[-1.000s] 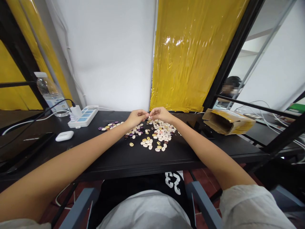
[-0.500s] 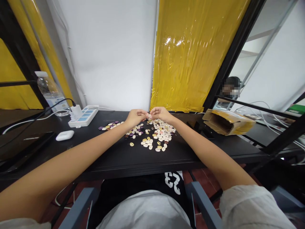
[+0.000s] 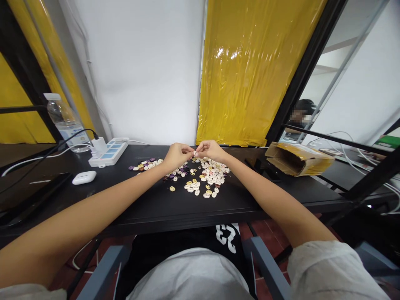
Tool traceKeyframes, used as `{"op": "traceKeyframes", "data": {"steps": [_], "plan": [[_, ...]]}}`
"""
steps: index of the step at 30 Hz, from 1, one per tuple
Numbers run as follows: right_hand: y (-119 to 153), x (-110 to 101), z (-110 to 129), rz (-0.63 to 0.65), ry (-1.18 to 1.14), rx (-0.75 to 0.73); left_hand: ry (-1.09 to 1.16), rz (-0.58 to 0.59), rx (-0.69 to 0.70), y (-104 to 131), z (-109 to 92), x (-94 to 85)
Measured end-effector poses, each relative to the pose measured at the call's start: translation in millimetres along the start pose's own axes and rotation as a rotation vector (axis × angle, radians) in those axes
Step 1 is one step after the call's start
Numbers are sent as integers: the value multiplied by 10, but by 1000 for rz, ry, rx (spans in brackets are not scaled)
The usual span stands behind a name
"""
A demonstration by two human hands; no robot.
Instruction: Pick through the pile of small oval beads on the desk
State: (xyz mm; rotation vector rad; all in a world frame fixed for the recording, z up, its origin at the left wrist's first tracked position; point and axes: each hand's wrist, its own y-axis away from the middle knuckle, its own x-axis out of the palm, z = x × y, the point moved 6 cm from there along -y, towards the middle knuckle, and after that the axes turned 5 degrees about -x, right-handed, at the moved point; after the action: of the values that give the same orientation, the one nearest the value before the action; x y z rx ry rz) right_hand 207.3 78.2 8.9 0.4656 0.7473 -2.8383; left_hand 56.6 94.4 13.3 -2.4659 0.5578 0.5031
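Between my two hands, at the far side of the black table [image 3: 175, 210], a small white piece with dark marks [image 3: 195, 153] is pinched; its exact kind is too small to make out. My left hand [image 3: 178, 156] grips it from the left with thumb and fingertips. From the right, my right hand [image 3: 211, 150] closes its fingertips on the same piece. Beneath and in front of the hands lie many small oval pieces with holes: a cream pile [image 3: 215, 173], yellow and cream ones [image 3: 193, 187], and purple, brown and cream ones [image 3: 146, 164] partly behind my left forearm.
Left on the table are a white earbud case [image 3: 84, 178], a power strip [image 3: 110, 153] with cables and a water bottle [image 3: 67, 125]. An open cardboard box [image 3: 298, 160] lies at the right. A wall stands behind; another person [image 3: 301, 113] sits beyond the rack.
The small white piece has turned slightly between my fingertips, and the fingers have closed in around it. Otherwise the hands and the piles stay in place.
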Motion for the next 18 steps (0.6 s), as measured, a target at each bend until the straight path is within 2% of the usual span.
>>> {"op": "traceKeyframes", "data": {"steps": [9,14,18], "plan": [[19,-21,-15,-9,25,8,-94,18,100,40,-83,45],[14,-8,-15,-12,47,3,-67,13,80,10,-74,40],[5,42,-1,13,116,-18,15,21,11,-62,37,49]]}}
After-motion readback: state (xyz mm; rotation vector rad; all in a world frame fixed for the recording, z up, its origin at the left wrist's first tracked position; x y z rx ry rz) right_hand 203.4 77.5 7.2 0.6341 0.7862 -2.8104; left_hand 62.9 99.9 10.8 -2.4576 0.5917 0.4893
